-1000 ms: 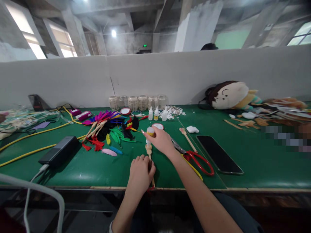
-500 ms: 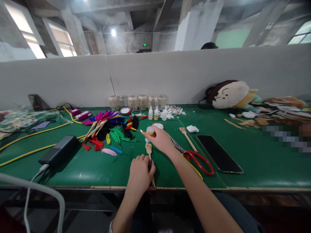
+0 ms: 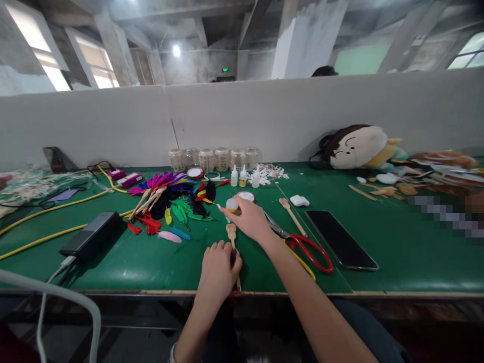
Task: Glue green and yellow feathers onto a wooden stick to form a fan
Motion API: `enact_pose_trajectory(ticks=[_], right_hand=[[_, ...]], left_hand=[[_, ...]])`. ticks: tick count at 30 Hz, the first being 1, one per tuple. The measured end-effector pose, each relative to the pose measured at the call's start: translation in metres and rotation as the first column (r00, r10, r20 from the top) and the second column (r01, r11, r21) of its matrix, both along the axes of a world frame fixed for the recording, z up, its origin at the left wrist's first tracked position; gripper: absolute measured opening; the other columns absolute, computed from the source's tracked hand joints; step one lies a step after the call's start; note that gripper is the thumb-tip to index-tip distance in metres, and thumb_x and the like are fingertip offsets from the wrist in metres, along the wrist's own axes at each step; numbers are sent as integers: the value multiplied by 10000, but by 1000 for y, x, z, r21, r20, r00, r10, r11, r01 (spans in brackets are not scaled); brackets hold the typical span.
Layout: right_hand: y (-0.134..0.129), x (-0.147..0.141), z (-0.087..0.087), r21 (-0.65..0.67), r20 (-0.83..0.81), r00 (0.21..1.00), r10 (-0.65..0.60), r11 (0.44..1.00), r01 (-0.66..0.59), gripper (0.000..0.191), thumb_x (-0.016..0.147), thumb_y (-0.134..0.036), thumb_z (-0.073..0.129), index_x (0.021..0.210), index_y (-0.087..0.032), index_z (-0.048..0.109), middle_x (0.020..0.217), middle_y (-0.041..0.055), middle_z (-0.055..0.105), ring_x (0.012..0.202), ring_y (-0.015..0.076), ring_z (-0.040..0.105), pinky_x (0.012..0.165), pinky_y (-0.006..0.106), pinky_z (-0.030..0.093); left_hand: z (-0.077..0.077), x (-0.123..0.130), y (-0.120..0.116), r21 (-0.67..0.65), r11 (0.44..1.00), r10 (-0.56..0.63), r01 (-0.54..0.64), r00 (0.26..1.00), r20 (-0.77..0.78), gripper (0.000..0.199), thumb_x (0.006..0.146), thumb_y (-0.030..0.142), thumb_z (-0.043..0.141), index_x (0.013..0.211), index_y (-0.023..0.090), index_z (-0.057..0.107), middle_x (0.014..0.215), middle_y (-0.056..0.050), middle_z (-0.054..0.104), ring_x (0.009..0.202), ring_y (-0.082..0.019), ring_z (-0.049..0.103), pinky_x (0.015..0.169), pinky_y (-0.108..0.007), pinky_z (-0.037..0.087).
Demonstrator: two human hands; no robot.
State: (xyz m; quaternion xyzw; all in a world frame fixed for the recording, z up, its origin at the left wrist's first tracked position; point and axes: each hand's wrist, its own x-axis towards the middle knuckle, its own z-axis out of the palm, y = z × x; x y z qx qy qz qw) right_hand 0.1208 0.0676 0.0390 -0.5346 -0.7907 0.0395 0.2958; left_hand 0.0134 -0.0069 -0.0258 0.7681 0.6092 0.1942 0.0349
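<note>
My left hand [image 3: 219, 267] is closed around the handle of a pale wooden stick [image 3: 232, 245] with a wider, carved-looking head, near the table's front edge. In my right hand [image 3: 251, 218] is a small glue bottle [image 3: 232, 205] with a yellow band, held upside down just above and behind the stick's head. Whether its nozzle touches the wood I cannot tell. To the right of my right hand lie red-handled scissors [image 3: 312, 252], partly hidden by my forearm. A second wooden stick [image 3: 293, 217] with a similar head rests beyond them.
Several glue bottles [image 3: 243, 177] stand at the back before glass jars [image 3: 206, 160]. Coloured feathers [image 3: 181, 209] are heaped left of my hands. A phone [image 3: 340, 239] and white earbuds case [image 3: 300, 200] lie right. A black power adapter [image 3: 93, 234] and yellow cables [image 3: 56, 206] occupy the left.
The glue bottle in my right hand has shifted slightly left and its base has tipped toward me. My left hand and the stick have stayed in place.
</note>
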Motion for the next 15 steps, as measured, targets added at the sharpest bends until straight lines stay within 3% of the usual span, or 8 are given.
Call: enact_pose_trajectory(ticks=[7, 15], right_hand=[[6, -2, -9, 12, -48, 997, -67, 998, 67, 333, 813, -530, 383, 740, -210, 444, 642, -14, 544, 556, 131, 495, 469, 218, 248], [14, -4, -18, -67, -83, 994, -73, 995, 68, 373, 799, -583, 370, 763, -220, 442, 671, -10, 559, 588, 146, 524, 468, 213, 269]], left_hand=[[3, -1, -1, -26, 1000, 2, -2, 1000, 1, 160, 819, 256, 414, 755, 185, 542, 798, -37, 586, 795, -192, 536, 699, -308, 345], [4, 0, -1, -29, 1000, 6, -7, 1000, -17, 163, 820, 262, 420, 767, 181, 551, 801, -43, 589, 800, -194, 539, 689, -307, 350]])
